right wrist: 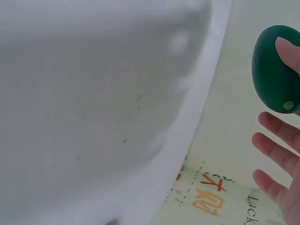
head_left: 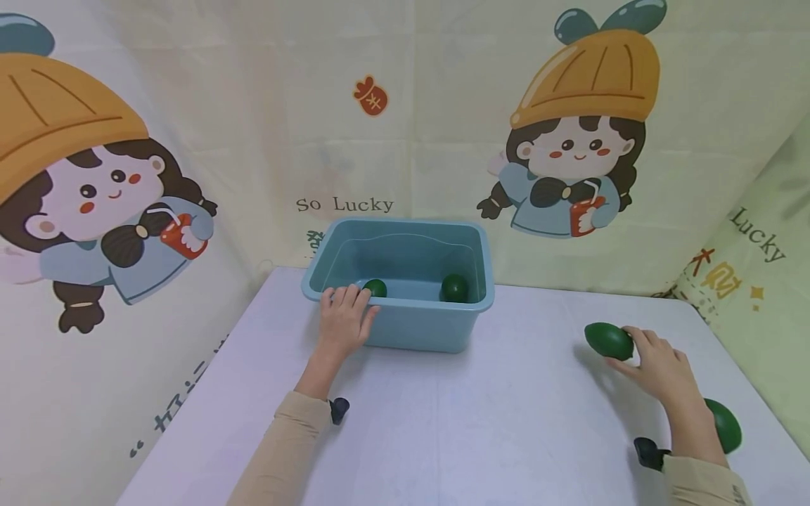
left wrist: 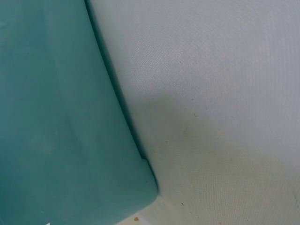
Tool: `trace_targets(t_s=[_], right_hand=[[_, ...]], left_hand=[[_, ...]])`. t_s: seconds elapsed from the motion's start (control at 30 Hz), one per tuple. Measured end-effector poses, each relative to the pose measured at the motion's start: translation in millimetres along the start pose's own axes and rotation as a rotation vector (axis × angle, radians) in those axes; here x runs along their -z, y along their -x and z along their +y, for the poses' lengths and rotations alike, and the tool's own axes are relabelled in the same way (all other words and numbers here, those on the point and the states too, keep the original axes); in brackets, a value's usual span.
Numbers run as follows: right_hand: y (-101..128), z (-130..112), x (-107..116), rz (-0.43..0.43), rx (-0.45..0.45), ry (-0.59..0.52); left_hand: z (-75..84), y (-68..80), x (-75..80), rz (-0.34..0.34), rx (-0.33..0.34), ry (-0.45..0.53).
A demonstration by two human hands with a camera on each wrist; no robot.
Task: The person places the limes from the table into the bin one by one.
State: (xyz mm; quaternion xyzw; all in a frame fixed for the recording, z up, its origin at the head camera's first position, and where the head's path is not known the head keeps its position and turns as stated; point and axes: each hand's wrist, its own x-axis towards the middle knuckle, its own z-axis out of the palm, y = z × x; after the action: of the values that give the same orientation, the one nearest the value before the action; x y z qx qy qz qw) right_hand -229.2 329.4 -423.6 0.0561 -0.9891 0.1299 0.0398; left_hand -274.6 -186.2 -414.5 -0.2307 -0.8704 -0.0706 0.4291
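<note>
Left hand gripping a blue tub's rim; right hand pinching a green fruit above the surface.

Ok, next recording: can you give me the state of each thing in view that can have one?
Blue bin: upright, open-topped, two green fruits inside.
Left hand: holding the bin's near rim, fingers over it.
Right hand: gripping a fruit.
Held green fruit: raised off the table.
Other green fruit: beside the right forearm, partly hidden by it.
</note>
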Motion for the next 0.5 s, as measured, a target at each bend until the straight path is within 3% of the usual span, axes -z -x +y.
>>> trace_targets(t_s=[0.5], right_hand=[[-4.7, -21.6, 12.1, 0.075, 0.033, -0.018]], left_hand=[[0.3, 0.3, -0.5, -0.008, 0.001, -0.008]])
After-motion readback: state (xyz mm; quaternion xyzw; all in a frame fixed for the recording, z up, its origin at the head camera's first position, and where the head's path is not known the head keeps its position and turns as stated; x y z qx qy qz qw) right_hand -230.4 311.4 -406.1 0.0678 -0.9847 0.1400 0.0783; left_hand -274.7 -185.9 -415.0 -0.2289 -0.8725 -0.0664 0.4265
